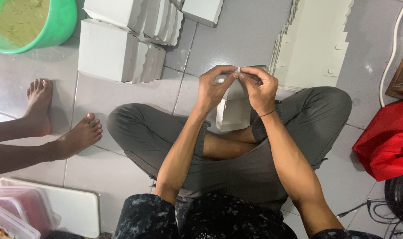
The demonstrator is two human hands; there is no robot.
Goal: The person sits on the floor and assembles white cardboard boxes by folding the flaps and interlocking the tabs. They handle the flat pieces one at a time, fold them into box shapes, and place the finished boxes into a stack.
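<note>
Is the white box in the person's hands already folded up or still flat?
Partly folded up: the white box shows standing walls over the lap, while both hands' fingers pinch its top edge, unlike the flat blanks.

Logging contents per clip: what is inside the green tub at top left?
The green tub holds a yellowish-green, grainy-looking mass filling it nearly to the rim. The frame edge cuts off its far side, and anything beneath the surface is covered.

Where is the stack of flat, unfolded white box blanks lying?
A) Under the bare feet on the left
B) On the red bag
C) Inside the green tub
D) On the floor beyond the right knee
D: the flat box blanks lie on the grey tiles beyond the right knee, while both hands pinch a white box over the lap.
</note>
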